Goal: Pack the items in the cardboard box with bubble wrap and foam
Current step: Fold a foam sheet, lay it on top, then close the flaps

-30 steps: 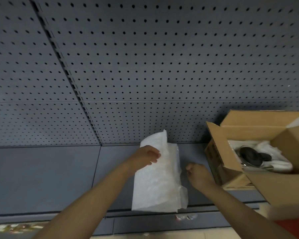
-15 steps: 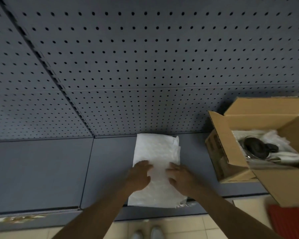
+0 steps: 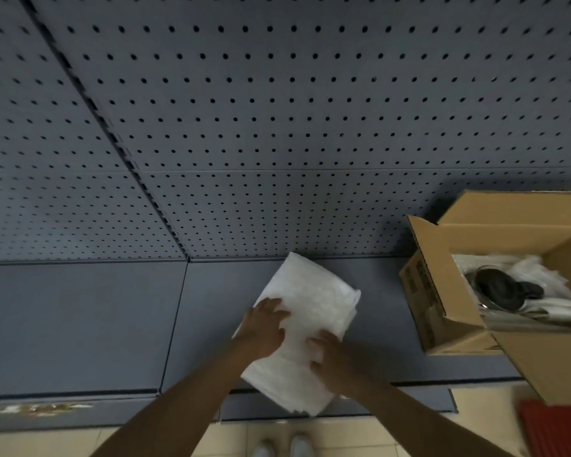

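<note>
Head view: folded foam sheet [image 3: 305, 328] overhangs the shelf's [image 3: 80, 324] front edge; the shelf left of it lies bare. Cardboard box [image 3: 442, 291] stands well right. Left hand [image 3: 266, 326] and right hand [image 3: 332, 359] press flat, fingers spread, on the sheet.

Head view, steeply down over shelf [image 3: 80, 324]

Under your fingers [image 3: 279, 313], a flat grey metal shelf [image 3: 80, 324] carries a folded white foam sheet [image 3: 310, 298]; an open brown cardboard box [image 3: 432, 301] sits right of them.
</note>
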A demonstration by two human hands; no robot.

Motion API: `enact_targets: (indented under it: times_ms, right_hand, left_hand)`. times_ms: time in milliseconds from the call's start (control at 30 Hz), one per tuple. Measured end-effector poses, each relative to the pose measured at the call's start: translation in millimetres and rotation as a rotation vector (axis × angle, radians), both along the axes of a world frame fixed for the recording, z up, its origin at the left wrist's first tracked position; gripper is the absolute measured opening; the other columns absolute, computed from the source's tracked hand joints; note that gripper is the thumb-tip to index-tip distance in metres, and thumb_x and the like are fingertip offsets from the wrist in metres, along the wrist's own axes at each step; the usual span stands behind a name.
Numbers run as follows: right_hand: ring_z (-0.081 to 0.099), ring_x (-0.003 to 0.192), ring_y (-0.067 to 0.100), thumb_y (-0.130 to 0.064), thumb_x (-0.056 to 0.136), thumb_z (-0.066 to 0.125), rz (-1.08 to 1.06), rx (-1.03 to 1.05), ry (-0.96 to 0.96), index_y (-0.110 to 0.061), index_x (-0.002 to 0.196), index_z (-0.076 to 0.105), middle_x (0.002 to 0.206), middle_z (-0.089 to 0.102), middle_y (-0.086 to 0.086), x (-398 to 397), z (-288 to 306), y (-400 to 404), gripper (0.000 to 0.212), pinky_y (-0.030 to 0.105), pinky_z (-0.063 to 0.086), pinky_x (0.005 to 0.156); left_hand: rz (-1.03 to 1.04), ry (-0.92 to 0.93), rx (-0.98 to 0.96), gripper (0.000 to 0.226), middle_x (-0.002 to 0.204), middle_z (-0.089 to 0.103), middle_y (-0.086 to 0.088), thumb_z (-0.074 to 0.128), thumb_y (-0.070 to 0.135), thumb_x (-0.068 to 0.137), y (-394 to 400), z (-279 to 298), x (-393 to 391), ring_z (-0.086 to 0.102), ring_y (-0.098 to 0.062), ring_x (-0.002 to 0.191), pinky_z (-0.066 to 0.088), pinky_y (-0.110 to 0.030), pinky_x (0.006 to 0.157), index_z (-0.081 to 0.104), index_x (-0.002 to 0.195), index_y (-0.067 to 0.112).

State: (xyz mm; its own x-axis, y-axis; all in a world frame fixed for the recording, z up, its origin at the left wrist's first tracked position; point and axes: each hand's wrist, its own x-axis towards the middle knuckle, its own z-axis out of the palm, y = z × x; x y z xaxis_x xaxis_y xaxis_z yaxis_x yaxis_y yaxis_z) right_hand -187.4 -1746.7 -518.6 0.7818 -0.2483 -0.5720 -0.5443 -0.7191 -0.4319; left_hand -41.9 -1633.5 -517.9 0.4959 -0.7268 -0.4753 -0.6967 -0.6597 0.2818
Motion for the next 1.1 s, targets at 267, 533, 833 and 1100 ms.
enact_targets:
  times_ms: [267,533,833,1100]
  right_hand:
    - [0.054,0.118,0.024,-0.027,0.091,0.057,-0.130,0.324,-0.030,-0.015,0.140,0.039,0.134,0.050,0.009,36.0,15.5,76.8,0.053,0.033,0.046,0.102]
    - [0.062,0.104,0.019,-0.012,0.089,0.058,-0.540,-0.076,-0.329,-0.013,0.110,0.065,0.117,0.064,0.005,36.6,23.3,15.1,0.022,0.021,0.047,0.088]
    - [0.047,0.128,0.034,-0.014,0.088,0.062,-0.881,0.152,-0.078,-0.003,0.139,0.039,0.142,0.046,0.019,25.5,2.6,-32.7,0.057,0.036,0.039,0.105]
    - [0.063,0.102,0.030,-0.023,0.072,0.062,-0.870,0.332,-0.058,-0.013,0.110,0.066,0.118,0.067,0.014,20.7,-10.1,-43.7,0.039,0.046,0.051,0.097]
  left_hand:
    - [-0.022,0.017,-0.012,0.049,0.163,0.010,0.000,0.041,0.025,0.102,18.8,5.2,11.9,0.006,-0.018,0.151,0.007,-0.034,0.123,0.031,0.150,0.024]
    - [0.453,-0.101,-0.155,0.046,0.151,0.031,-0.002,0.052,0.027,0.096,61.7,6.3,23.3,0.034,-0.022,0.138,0.028,-0.040,0.114,0.043,0.140,0.026]
    - [0.977,0.298,-0.243,0.054,0.130,0.056,-0.020,0.068,0.019,0.088,85.7,-16.3,55.5,0.058,-0.037,0.115,0.051,-0.039,0.094,0.048,0.134,-0.001]
    - [1.200,0.715,-0.439,0.012,0.118,0.063,-0.030,0.060,-0.009,0.086,96.3,-27.3,61.6,0.061,-0.034,0.098,0.047,-0.052,0.100,0.064,0.085,0.002]
